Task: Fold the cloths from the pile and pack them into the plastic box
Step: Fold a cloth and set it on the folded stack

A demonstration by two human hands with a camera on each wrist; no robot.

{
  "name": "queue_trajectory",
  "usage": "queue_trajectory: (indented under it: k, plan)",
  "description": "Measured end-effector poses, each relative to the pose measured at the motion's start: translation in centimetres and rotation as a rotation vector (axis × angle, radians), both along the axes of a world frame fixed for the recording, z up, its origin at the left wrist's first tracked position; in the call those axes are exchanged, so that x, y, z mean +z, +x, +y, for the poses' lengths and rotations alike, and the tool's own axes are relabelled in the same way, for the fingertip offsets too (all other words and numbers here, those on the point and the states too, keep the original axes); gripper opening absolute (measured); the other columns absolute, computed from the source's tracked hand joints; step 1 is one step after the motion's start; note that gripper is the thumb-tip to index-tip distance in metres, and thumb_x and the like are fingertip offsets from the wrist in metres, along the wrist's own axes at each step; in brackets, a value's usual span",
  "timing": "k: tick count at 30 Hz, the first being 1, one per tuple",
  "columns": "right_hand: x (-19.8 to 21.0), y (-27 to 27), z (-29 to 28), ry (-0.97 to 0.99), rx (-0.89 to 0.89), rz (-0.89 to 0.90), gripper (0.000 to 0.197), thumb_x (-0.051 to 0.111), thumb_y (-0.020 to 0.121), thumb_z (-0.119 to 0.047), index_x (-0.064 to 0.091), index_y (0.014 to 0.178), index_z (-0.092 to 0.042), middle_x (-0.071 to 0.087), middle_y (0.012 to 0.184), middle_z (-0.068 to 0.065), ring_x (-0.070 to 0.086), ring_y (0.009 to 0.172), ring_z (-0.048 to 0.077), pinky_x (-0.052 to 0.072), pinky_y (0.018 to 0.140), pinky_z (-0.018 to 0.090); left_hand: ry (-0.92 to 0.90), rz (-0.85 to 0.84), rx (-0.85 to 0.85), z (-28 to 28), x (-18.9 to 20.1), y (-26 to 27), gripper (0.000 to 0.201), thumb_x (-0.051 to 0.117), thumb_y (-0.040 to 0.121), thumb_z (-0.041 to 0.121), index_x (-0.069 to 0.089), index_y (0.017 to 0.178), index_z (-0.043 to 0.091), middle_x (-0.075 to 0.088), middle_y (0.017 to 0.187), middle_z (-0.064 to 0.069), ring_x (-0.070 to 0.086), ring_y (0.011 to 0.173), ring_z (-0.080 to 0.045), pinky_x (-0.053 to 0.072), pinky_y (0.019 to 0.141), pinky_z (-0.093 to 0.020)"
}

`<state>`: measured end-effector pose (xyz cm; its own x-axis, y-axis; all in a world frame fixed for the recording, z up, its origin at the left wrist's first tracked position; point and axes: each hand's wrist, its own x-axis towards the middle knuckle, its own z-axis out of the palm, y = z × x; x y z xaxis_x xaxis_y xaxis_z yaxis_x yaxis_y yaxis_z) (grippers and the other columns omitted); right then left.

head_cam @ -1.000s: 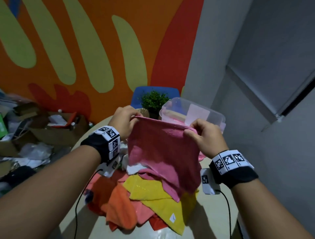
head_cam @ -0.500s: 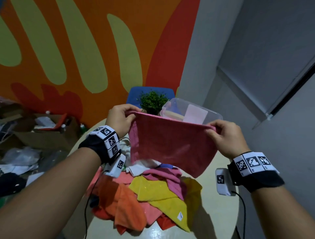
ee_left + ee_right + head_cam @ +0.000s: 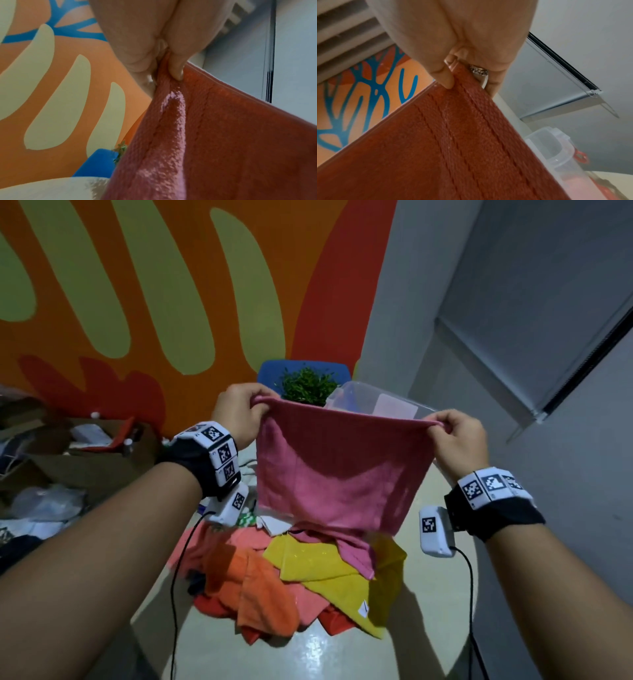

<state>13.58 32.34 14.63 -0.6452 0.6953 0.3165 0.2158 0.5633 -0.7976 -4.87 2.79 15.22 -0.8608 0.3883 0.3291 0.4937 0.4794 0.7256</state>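
A pink cloth [image 3: 335,467] hangs stretched in the air above the pile. My left hand [image 3: 239,412] pinches its top left corner and my right hand [image 3: 455,433] pinches its top right corner. In the wrist views the cloth [image 3: 214,135] [image 3: 436,148] is pinched between thumb and fingers of the left hand [image 3: 164,65] and the right hand [image 3: 462,75]. The pile of cloths [image 3: 308,577], yellow, orange, pink and red, lies on the round table [image 3: 325,652]. Behind the held cloth stands the clear plastic box [image 3: 383,402], partly hidden by it.
A small green plant [image 3: 308,385] stands by the box, with a blue chair [image 3: 270,371] behind it. Cardboard boxes and clutter [image 3: 68,460] lie on the floor at the left. Cables run from the wrist devices across the table. A grey wall is close on the right.
My hands have moved apart, the right one to the right, and the pink cloth has been lifted off the pile and spread wide between them.
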Motion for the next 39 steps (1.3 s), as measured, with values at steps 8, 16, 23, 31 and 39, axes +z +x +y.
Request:
queue_trajectory:
  k: [8, 16, 23, 31, 39]
  plan:
    - [4.0, 2.0, -1.5, -0.196, 0.113, 0.226, 0.032, 0.048, 0.073, 0.009, 0.06, 0.059, -0.017, 0.055, 0.045, -0.011, 0.049, 0.045, 0.005, 0.041, 0.047, 0.019, 0.372, -0.125, -0.095, -0.9, 3.9, 2.1, 0.027, 0.058, 0.088, -0.006, 0.075, 0.087, 0.015, 0.069, 0.073, 0.0, 0.062, 0.061, -0.008, 0.052, 0.059, -0.023]
    - [-11.0, 6.5, -3.4, -0.1, 0.358, -0.802, 0.023, 0.051, 0.075, -0.015, 0.066, 0.063, -0.003, 0.071, 0.068, 0.016, 0.07, 0.072, 0.031, 0.059, 0.07, 0.04, -0.615, -0.476, -0.44, -3.5, -9.7, 6.4, 0.027, 0.061, 0.08, 0.016, 0.059, 0.056, 0.005, 0.045, 0.04, 0.009, 0.039, 0.038, 0.0, 0.034, 0.052, -0.024]
    - [-16.3, 8.8, -4.2, -0.148, 0.398, -0.958, 0.036, 0.054, 0.078, -0.005, 0.045, 0.044, -0.014, 0.042, 0.046, -0.001, 0.044, 0.053, 0.02, 0.035, 0.051, 0.027, -0.684, -0.694, -0.538, -4.9, -13.2, 7.5, 0.019, 0.062, 0.077, 0.007, 0.064, 0.058, 0.01, 0.046, 0.042, 0.009, 0.04, 0.04, -0.004, 0.035, 0.046, -0.017]
    - [-17.1, 7.8, -1.9, -0.108, 0.263, -0.767, 0.016, 0.061, 0.088, -0.012, 0.072, 0.082, -0.022, 0.068, 0.077, -0.004, 0.063, 0.079, 0.019, 0.044, 0.069, 0.024, -0.382, -0.681, -0.131, -4.0, -15.5, 4.7, 0.017, 0.071, 0.087, 0.009, 0.062, 0.077, -0.002, 0.061, 0.057, -0.013, 0.062, 0.048, -0.023, 0.051, 0.048, -0.028]
    - [-18.6, 3.9, -1.2, -0.097, 0.054, -0.633, 0.013, 0.062, 0.092, -0.011, 0.074, 0.098, -0.013, 0.073, 0.096, 0.004, 0.059, 0.084, 0.016, 0.04, 0.081, 0.019, -0.436, -0.43, 0.088, -2.3, -17.5, 2.8, 0.044, 0.071, 0.09, 0.018, 0.049, 0.052, 0.012, 0.048, 0.054, -0.003, 0.044, 0.053, -0.015, 0.028, 0.049, -0.025]
